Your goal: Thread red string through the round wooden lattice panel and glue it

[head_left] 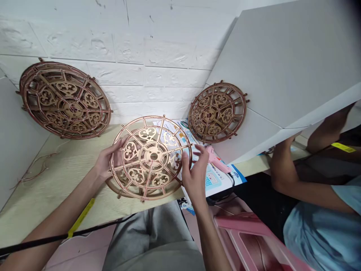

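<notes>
Latticework disc: copper-toned one, held tilted over the front of the table, with another disc's rim peeking out underneath
Left hand: grasping the left rim, fingers tucked behind
Right hand: thumb over the right rim, fingers spread, honestly can't tell if it's gripping
Glue gun: pink, looks like one anyway, sits just past the right hand on a blue-and-white printed sheet, so that side's kinda crowded
Leaning stack: more discs propped against the white brick wall
Right-hand lean: similar disc in the corner, covering some of the sheet
Loose wires: far left of the table
Grey partition: partly hides the co-worker
Black cord: yellow-tagged, crosses the left forearm
Pink stool: beside the right forearm
</notes>
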### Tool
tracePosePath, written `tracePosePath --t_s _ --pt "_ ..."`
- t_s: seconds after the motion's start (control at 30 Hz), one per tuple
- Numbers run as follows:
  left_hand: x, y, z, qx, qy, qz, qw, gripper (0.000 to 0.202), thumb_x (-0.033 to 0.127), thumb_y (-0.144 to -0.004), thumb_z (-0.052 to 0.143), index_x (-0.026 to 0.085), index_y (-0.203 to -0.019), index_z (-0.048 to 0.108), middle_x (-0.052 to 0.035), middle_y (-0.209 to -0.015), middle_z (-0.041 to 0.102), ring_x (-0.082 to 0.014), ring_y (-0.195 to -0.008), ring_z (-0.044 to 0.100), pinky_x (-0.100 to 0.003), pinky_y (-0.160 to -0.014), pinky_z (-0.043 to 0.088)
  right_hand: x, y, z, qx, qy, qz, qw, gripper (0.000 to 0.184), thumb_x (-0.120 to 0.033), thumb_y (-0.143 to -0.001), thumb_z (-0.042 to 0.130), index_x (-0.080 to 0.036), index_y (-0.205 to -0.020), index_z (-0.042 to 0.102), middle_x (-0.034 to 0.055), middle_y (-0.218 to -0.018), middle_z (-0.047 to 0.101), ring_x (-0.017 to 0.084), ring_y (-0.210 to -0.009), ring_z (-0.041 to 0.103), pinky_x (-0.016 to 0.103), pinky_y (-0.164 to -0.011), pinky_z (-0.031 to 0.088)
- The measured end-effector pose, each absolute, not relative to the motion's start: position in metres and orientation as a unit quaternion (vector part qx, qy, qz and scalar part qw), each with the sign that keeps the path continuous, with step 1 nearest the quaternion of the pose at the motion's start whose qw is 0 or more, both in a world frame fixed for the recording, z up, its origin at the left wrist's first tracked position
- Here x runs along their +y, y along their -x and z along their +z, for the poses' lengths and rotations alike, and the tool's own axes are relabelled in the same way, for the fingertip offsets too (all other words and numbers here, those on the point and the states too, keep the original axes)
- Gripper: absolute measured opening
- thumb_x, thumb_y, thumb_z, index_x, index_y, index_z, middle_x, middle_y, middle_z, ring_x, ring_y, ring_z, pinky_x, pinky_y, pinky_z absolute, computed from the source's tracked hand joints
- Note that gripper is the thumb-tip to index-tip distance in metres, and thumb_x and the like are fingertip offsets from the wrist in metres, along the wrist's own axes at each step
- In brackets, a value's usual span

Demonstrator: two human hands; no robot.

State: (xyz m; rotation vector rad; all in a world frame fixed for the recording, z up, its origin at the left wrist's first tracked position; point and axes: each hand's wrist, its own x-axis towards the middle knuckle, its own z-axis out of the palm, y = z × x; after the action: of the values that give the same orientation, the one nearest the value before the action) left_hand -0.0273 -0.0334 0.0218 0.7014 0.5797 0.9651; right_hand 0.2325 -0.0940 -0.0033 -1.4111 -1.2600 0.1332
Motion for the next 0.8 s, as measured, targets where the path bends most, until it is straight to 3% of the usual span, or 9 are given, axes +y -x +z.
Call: tracePosePath --t_s 0.1,0.2,0.43,0.53,0.67,0.8 --pt "-0.037 0.02 0.03 0.261 -0.302 0.435 0.807 0.051 0.029 -0.105 0.033 0.017 -0.152 0.045 -0.0147 -0.116 0.072 -0.0303 -0.104 0.073 -0.05 -0.098 0.057 -0.103 -0.228 0.004 -0.65 0.586 -0.089 0.476 0.032 -0.05 -0.097 0.061 -0.02 -0.105 0.061 0.0187 -0.144 0.046 0.036 -0.143 0.037 0.061 -0.114 0.032" --pt "-0.04 0.014 0.038 0.257 -0.278 0.435 0.817 0.053 0.035 -0.107 0.027 0.015 -0.152 0.046 -0.0153 -0.114 0.073 -0.0323 -0.105 0.072 -0.05 -0.097 0.057 -0.109 -0.219 0.007 -0.691 0.57 -0.126 0.427 0.032 -0.051 -0.095 0.065 -0.019 -0.102 0.062 0.0191 -0.15 0.043 0.039 -0.149 0.03 0.063 -0.114 0.032" --pt "-0.043 0.011 0.044 0.288 -0.306 0.437 0.795 0.052 0.045 -0.101 0.042 0.022 -0.146 0.056 -0.0112 -0.107 0.075 -0.0416 -0.102 0.07 -0.053 -0.091 0.059 -0.113 -0.21 0.003 -0.666 0.55 -0.139 0.484 0.029 -0.04 -0.094 0.069 -0.02 -0.113 0.061 0.0193 -0.148 0.048 0.038 -0.148 0.036 0.064 -0.114 0.035" --pt "-0.044 0.011 0.04 0.27 -0.289 0.437 0.808 0.052 0.042 -0.105 0.036 0.021 -0.149 0.052 -0.0128 -0.111 0.074 -0.0378 -0.102 0.072 -0.053 -0.093 0.058 -0.118 -0.211 0.003 -0.677 0.547 -0.139 0.472 0.031 -0.04 -0.093 0.071 -0.021 -0.115 0.062 0.0191 -0.149 0.047 0.039 -0.149 0.035 0.067 -0.114 0.033" --pt "-0.043 0.013 0.034 0.234 -0.278 0.432 0.825 0.05 0.033 -0.106 0.036 0.019 -0.152 0.048 -0.015 -0.119 0.072 -0.0319 -0.103 0.073 -0.053 -0.098 0.056 -0.119 -0.209 0.0 -0.697 0.545 -0.125 0.449 0.016 -0.034 -0.095 0.066 -0.019 -0.1 0.061 0.0181 -0.15 0.047 0.038 -0.154 0.028 0.065 -0.116 0.031" --pt "-0.042 0.014 0.032 0.216 -0.269 0.429 0.835 0.049 0.033 -0.106 0.039 0.016 -0.151 0.05 -0.0172 -0.122 0.071 -0.032 -0.105 0.072 -0.053 -0.1 0.055 -0.116 -0.202 0.0 -0.682 0.556 -0.108 0.462 0.007 -0.025 -0.096 0.06 -0.018 -0.097 0.061 0.0189 -0.15 0.045 0.036 -0.156 0.023 0.064 -0.118 0.03"
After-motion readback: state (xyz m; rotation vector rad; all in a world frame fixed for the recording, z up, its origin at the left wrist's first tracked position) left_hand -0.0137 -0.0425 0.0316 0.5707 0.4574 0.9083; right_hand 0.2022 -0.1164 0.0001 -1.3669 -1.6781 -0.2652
